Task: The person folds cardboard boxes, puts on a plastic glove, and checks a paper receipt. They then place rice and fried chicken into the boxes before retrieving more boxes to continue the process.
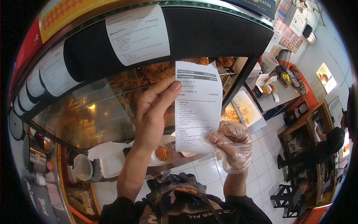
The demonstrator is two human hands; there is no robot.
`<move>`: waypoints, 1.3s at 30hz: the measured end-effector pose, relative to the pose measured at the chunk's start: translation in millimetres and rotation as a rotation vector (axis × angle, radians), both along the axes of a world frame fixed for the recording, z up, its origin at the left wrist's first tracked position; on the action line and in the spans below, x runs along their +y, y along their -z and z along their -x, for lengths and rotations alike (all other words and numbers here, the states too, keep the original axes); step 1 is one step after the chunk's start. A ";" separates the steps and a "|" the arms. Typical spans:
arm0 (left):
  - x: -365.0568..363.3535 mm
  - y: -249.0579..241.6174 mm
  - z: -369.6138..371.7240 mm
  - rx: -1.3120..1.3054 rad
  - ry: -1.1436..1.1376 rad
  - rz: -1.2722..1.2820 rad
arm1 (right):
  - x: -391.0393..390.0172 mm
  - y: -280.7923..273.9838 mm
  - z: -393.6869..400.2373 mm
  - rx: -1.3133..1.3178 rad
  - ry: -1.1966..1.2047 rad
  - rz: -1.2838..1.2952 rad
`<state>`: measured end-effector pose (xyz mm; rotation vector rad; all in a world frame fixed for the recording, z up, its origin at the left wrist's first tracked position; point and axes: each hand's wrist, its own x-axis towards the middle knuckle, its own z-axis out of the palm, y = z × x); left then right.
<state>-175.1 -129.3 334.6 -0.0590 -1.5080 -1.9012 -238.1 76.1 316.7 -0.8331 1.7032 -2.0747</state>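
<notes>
A long printed order receipt point(197, 100) is stretched upright in front of me, its lines of text facing me. My left hand point(158, 100), bare, pinches the paper's left edge near the top between thumb and fingers. Lower down, my right hand point(235, 147) wears a clear plastic glove and grips the receipt's bottom right side. Behind the paper, fried chicken pieces point(158, 74) lie inside a glass-fronted display case point(100, 108). Below my left wrist, an open paper box point(112, 160) and a piece of fried chicken point(162, 153) rest on the counter, partly covered by my forearm.
More receipts point(138, 35) hang along the black panel of the case. At right stands a white tray point(251, 108) with crumbs and a utensil. Beyond it are a side table point(279, 97), a black stool point(287, 196), and a person point(324, 142) by wooden shelves.
</notes>
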 end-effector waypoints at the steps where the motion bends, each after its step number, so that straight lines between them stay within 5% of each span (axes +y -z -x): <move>1: 0.4 -0.1 0.1 -0.011 -0.009 -0.014 | -0.1 0.0 0.1 0.004 -0.001 -0.015; 26: -3.9 -0.3 -4.8 -0.030 0.004 -0.035 | -4.5 -6.9 -6.1 -0.113 -0.014 0.035; 28: -3.6 -1.8 -5.9 -0.034 0.012 -0.051 | -2.8 -2.1 -1.1 0.114 0.000 -0.017; 39: -1.0 -3.1 -9.1 0.000 0.021 -0.037 | -2.0 -6.8 -8.7 0.029 0.019 0.016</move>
